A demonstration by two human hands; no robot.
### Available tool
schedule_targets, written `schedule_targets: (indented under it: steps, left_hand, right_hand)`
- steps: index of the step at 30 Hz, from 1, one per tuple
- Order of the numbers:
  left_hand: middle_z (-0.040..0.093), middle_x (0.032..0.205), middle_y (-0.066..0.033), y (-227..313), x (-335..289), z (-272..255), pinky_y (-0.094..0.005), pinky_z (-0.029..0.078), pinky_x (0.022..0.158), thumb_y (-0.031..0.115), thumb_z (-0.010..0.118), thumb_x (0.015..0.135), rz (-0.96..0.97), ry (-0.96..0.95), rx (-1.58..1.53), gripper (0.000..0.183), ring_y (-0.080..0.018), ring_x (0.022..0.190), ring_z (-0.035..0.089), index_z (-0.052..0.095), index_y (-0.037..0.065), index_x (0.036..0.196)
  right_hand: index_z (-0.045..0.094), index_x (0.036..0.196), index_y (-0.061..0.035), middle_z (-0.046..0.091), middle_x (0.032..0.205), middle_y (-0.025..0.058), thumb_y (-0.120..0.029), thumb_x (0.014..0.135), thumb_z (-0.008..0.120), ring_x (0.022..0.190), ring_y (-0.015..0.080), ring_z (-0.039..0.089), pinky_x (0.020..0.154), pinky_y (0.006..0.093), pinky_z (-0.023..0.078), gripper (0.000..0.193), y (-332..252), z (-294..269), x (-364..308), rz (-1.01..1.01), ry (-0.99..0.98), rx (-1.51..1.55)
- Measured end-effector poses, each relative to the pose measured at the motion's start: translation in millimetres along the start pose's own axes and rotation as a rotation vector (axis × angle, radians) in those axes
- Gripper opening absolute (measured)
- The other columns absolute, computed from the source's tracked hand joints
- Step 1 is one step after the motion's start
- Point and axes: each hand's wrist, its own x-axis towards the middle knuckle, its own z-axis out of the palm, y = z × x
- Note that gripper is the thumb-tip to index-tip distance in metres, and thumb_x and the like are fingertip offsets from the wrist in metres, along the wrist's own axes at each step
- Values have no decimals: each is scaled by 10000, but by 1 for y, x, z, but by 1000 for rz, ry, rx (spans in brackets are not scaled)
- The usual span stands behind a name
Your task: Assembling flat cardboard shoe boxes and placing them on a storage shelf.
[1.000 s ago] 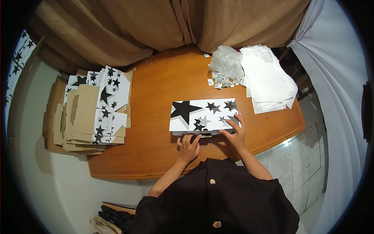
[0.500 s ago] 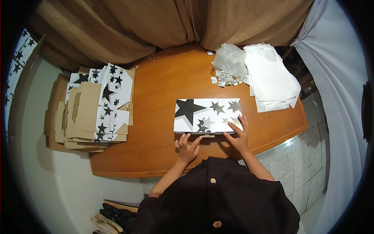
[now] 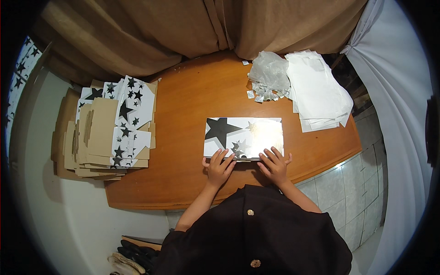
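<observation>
A white cardboard box (image 3: 256,135) printed with black and grey stars lies on the wooden table in front of me, its lid down. Glare washes out the right half of its top. At the near edge, left of the middle, rests my left hand (image 3: 219,169), fingers spread and fingertips on the lid's edge. My right hand (image 3: 275,168) lies at the near right corner, also spread, with its fingertips on the top. A bit of brown cardboard shows along the near side between the hands. Neither hand is closed around anything.
Flattened star-printed boxes (image 3: 103,137) are stacked at the table's left end. At the far right lie a clear plastic bag (image 3: 270,68), several small white packets (image 3: 263,94) and a pile of white paper sheets (image 3: 318,91). Brown curtains (image 3: 137,32) hang behind the table (image 3: 183,101).
My left hand has moved up onto the box's near edge and its fingers have spread. My right hand has shifted slightly left and down. Glare now covers the lid's right half.
</observation>
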Motion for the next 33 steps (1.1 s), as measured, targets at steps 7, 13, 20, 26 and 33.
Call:
schedule_targets:
  steps: [7,13,20,26,33]
  left_hand:
    - [596,1121,6,9,5,-2,-479,91,982,364,727,706,-50,-32,-83,319,-193,1136,476,683,209,981]
    - [601,1036,9,11,6,7,-484,115,962,305,730,715,-107,34,-61,226,-206,1118,483,688,199,910]
    - [610,906,45,20,5,3,-472,139,942,200,718,730,-2,52,-117,167,-187,1019,576,699,240,891]
    - [611,881,48,23,9,1,-448,177,883,202,708,740,-34,50,-120,153,-162,971,598,700,236,889]
    - [618,864,48,17,12,-2,-426,198,844,195,715,718,21,21,-131,141,-160,962,602,698,226,855]
  right_hand:
    - [686,945,-211,637,1068,-33,-227,754,703,1066,135,567,1051,504,44,193,7,8,3,-83,63,-46]
    - [675,963,-212,641,1026,-42,-210,737,699,1056,130,573,1035,519,94,227,3,5,9,-67,8,56]
    - [650,990,-204,623,983,-58,-183,710,677,1005,130,564,975,512,168,282,-21,6,16,-205,-56,112]
    - [650,982,-188,619,963,-49,-141,717,667,982,132,569,928,459,245,270,-17,13,14,-225,-21,130]
    - [657,943,-187,618,960,-50,-152,711,685,978,131,569,895,440,260,236,-16,15,15,-230,-2,129]
